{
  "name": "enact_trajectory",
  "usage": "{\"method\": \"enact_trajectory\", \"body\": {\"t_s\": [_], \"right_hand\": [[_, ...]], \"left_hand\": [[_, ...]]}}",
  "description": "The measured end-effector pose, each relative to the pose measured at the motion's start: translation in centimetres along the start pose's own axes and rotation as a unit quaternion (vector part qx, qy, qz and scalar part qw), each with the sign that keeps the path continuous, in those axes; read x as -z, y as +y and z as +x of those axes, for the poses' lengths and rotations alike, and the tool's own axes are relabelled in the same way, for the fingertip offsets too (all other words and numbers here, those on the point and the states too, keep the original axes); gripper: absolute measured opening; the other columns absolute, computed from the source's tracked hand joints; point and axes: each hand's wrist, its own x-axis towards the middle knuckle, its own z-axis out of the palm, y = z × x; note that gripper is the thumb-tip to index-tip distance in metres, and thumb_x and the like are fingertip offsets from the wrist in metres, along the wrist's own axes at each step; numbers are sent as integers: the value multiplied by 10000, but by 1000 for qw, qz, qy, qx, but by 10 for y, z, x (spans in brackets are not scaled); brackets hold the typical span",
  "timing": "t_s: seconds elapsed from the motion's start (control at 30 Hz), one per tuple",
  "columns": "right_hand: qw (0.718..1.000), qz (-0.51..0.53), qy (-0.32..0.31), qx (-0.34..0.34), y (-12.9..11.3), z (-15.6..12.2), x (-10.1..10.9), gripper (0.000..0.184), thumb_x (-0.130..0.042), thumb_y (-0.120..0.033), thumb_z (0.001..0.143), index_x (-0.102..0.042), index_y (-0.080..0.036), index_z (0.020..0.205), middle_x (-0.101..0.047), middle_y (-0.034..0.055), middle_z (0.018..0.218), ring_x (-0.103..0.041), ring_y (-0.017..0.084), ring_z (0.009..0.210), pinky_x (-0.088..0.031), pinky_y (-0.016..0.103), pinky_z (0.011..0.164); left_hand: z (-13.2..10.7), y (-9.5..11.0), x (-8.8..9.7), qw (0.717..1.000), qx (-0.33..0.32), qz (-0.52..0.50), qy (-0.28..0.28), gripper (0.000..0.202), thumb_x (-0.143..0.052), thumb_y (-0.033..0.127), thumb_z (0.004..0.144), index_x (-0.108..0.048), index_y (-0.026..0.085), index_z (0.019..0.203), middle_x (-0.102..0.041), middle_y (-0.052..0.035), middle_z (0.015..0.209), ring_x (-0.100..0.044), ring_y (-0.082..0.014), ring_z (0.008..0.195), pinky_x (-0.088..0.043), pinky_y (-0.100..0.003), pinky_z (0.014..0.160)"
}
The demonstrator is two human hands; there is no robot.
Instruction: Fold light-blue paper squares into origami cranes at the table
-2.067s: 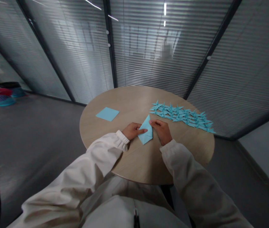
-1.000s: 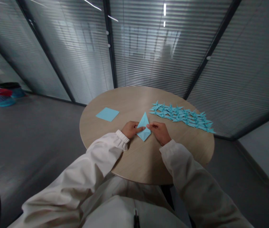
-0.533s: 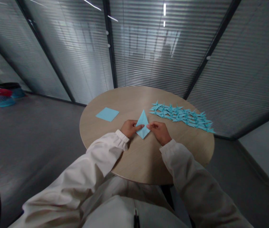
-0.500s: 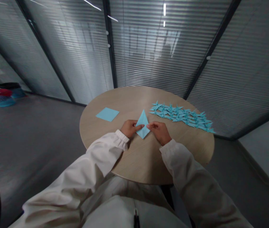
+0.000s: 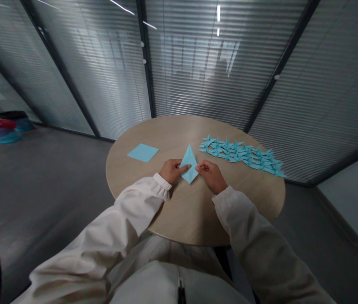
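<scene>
A light-blue sheet of origami paper (image 5: pixel 189 157), folded into a kite-like diamond, is held between my two hands above the round table. My left hand (image 5: pixel 172 171) grips its left side, the thumb lying across the front and the fingers behind it. At the right corner, my right hand (image 5: pixel 212 175) pinches the paper's edge between thumb and fingertips. The fingers behind the paper are hidden.
Several folded blue paper cranes (image 5: pixel 242 154) lie in rows at the table's back right. Flat blue paper (image 5: pixel 143 152) rests on the left of the wooden table (image 5: pixel 182 219). Baskets (image 5: pixel 1 131) stand on the floor far left, and blind-covered glass panels rise behind.
The folded paper and both hands have shifted very slightly left. My grip on the paper looks the same.
</scene>
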Motion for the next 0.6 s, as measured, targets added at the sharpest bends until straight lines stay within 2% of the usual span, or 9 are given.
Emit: {"method": "enact_trajectory", "body": {"t_s": [0.13, 0.33, 0.5, 0.6], "right_hand": [[1000, -13, 1, 15, -5, -3, -2, 229, -528, -397, 756, -555, -189, 849, -587, -13, 700, -536, 129, 636, -399, 234, 597], [994, -89, 18, 63, -12, -5, 1, 212, -500, -359, 772, -487, -181, 659, -452, -44, 570, -423, 99, 547, -329, 212, 540], [994, -84, -11, 64, -10, -4, 3, 210, -502, -349, 771, -475, -181, 649, -452, -41, 565, -407, 96, 534, -320, 214, 535], [995, -80, -41, 51, -8, -3, 1, 200, -521, -342, 759, -487, -178, 649, -467, -42, 567, -414, 93, 532, -318, 212, 533]], "left_hand": [[0, -2, -1, 999, -12, -13, -33, 370, -606, 456, 666, -579, 92, 610, -453, 29, 495, -418, -82, 492, -302, -185, 448], [-2, 0, -5, 994, 5, -68, -81, 370, -650, 456, 624, -561, 97, 593, -431, 45, 493, -388, -62, 468, -284, -179, 441], [-3, 10, -6, 992, 30, -119, -25, 377, -701, 445, 577, -581, 107, 694, -396, 74, 457, -340, -41, 416, -248, -170, 414], [-2, 14, -6, 989, 40, -143, 7, 406, -727, 444, 541, -582, 112, 723, -452, 66, 479, -371, -42, 419, -278, -169, 418]]}}
